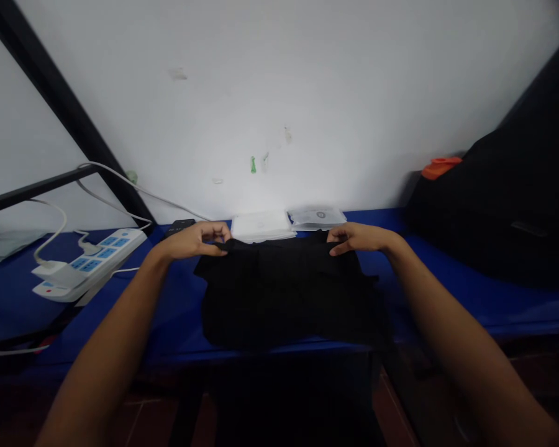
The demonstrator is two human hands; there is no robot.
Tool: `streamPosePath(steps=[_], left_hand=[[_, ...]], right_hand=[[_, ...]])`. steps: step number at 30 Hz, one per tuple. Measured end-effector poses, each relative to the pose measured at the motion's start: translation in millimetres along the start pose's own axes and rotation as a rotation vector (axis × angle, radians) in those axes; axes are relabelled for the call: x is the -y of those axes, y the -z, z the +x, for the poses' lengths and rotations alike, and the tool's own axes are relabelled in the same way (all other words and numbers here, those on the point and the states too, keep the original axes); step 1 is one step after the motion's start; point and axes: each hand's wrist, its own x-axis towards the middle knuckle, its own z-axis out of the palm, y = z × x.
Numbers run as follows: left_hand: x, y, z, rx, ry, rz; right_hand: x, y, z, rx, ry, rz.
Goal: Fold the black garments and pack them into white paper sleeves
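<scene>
A piece of black cloth (284,292) lies spread over the blue table in front of me, its near edge reaching the table's front edge. What kind of garment it is, if any, I cannot make out. At its far left corner, my left hand (200,239) pinches the fabric between thumb and fingers. My right hand (354,237) grips the far edge on the right in the same way. Between the hands the far edge looks slightly raised and wrinkled. Just beyond it lie a stack of white packets (261,225) and a clear plastic packet (317,217).
On the left, a white power strip (93,264) with plugs and cables rests on the blue table (177,316). A small black box (181,226) sits behind my left hand. At right stands a large black mass (489,217) with an orange item (441,167). A white wall rises behind.
</scene>
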Motion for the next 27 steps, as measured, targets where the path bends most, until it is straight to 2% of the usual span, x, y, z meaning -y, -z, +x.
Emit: streamPosePath(steps=[2,4,6,10,14,17,20,23,25,27], left_hand=[[-6,2.0,-3,0.191,0.041,-0.041],[-7,1.4,-3,0.285,0.108,-0.044],[-2,-1.9,-1,0.280,0.189,0.000],[13,-13.1,5,0.195,0.324,0.197],[16,-18.8,6,0.214,0.351,0.323],[13,-13.7,5,0.241,0.309,0.341],[20,-1.5,2,0.174,0.299,0.229],[34,13.1,-4,0.063,0.481,0.024],[45,21.3,-7,-0.071,0.576,-0.042],[52,25.7,-7,-0.262,0.618,-0.021]], right_hand=[[-3,-2,2,0.000,-0.015,-0.008],[-6,-4,5,0.006,-0.027,-0.028],[-9,-6,8,0.011,-0.037,-0.052],[-13,-7,10,0.003,-0.069,-0.062],[-13,-7,9,0.003,-0.070,-0.025],[-11,-6,7,-0.002,-0.065,-0.033],[-9,-6,6,-0.046,-0.044,-0.010],[-10,-7,7,-0.065,-0.036,0.130],[-10,-8,8,-0.060,-0.056,0.201],[-11,-9,9,-0.062,-0.066,0.217]])
